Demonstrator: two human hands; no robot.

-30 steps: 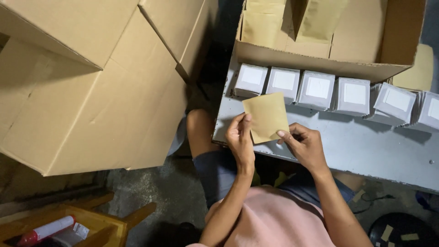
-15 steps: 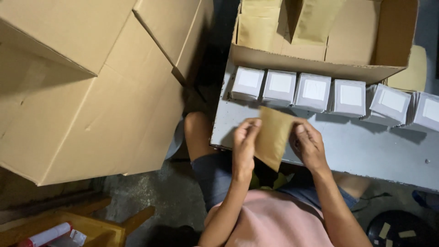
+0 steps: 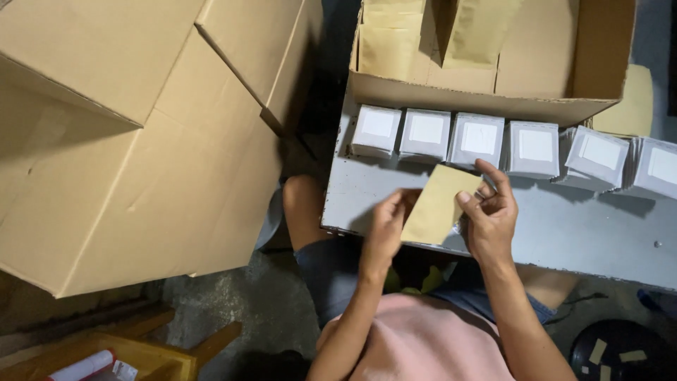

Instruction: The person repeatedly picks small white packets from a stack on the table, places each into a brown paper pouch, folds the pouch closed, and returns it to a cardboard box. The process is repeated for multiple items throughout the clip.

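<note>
One small tan paper envelope [image 3: 437, 204], tilted, gripped from both sides over the near edge of one grey table [image 3: 564, 233]. Left hand [image 3: 386, 224] pinching the envelope's left edge, thumb in front, fingers behind; right hand [image 3: 490, 212] clasping its right edge, thumb on the face, forefinger raised over the top corner. Behind the envelope, six silvery-white pouches [image 3: 479, 139] lined up in one row across the table, each with a white label patch on the front, the two at the far right leaning and overlapping. Past that row, one open cardboard box [image 3: 599, 56] standing on the table, holding more tan envelopes [image 3: 388, 46] upright in several stacks, exact count unclear. Just right of the box, one more tan sheet [image 3: 631, 102] lying flat, partly hidden. To the left, well apart from the hands, two large closed cardboard cartons [image 3: 141, 155], one leaning on the other. Bottom left, one yellow wooden frame [image 3: 141, 353] with one white roll [image 3: 81, 367] inside. Bottom right, one dark round stool [image 3: 620, 349] bearing three pale tape scraps. Pink shirt [image 3: 423, 346] and bare knee below the table edge.
</note>
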